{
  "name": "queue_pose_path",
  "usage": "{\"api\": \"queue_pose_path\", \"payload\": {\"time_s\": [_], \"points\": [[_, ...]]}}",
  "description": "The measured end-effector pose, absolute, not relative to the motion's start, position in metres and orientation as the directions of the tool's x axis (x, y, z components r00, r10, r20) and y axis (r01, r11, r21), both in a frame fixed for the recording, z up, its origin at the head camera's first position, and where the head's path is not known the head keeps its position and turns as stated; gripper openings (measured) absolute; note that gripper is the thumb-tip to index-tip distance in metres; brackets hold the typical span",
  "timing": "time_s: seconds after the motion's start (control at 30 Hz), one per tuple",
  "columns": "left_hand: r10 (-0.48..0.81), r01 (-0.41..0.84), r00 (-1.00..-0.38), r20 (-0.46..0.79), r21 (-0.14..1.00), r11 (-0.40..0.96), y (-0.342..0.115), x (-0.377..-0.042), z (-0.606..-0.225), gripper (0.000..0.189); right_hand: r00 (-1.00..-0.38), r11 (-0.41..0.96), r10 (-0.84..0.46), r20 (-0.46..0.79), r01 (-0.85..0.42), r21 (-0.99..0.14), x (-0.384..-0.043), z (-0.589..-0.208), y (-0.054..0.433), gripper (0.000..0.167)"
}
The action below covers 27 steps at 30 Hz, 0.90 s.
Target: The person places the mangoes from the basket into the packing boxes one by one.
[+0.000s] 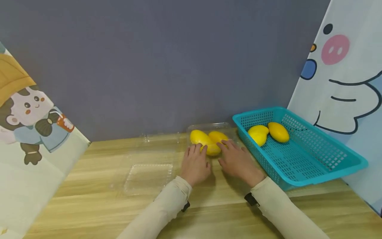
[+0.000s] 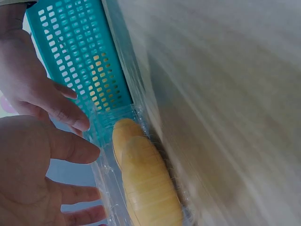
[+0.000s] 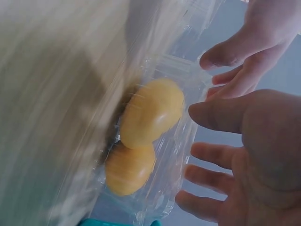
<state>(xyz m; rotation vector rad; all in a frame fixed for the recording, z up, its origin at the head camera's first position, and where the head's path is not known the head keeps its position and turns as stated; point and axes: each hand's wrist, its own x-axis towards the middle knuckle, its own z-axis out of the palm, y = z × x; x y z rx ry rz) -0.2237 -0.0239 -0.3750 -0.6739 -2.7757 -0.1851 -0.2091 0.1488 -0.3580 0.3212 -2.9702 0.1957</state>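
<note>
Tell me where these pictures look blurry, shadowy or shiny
Head view: fairly sharp, but the clear box at picture left nearly fades into the table; left wrist view: tabletop smeared into streaks; right wrist view: tabletop streaked and shadowed, glint on the upper fruit.

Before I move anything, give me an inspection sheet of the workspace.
Surface: wood-grain table.
Job's things: clear container holding two yellow fruits, lid state unclear; teal basket to its right with two more yellow fruits; second clear container to its left.
Clutter: nothing seen.
Hands: left hand and right hand at the near side of the fruit-filled container, fingers extended; firm contact cannot be confirmed.
Cables: nothing seen.
Surroundings: grey backdrop behind, cartoon panels on both sides.
</note>
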Motion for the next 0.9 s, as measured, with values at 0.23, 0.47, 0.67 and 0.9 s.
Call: {"api": "queue_pose_path", "payload": {"time_s": [0.23, 0.47, 0.67, 0.9], "points": [[0.404, 0.441, -0.871, 0.281, 0.081, 0.894, -0.029, -0.232, -0.380, 0.057, -0.971, 0.971, -0.193, 0.138, -0.209, -0.113, -0.219, -0.363, 0.140, 0.061], [0.396, 0.422, -0.885, 0.247, 0.064, 0.904, -0.023, -0.238, -0.384, 0.060, -0.977, 0.977, -0.180, 0.111, -0.191, -0.093, -0.226, -0.365, 0.142, 0.062], [0.391, 0.411, -0.892, 0.226, 0.051, 0.910, -0.018, -0.243, -0.383, 0.062, -0.977, 0.981, -0.177, 0.118, -0.186, -0.063, -0.232, -0.366, 0.145, 0.062], [0.377, 0.392, -0.895, 0.237, 0.019, 0.920, -0.014, -0.250, -0.378, 0.060, -0.978, 0.980, -0.165, 0.125, -0.177, -0.089, -0.241, -0.362, 0.145, 0.061]]}}
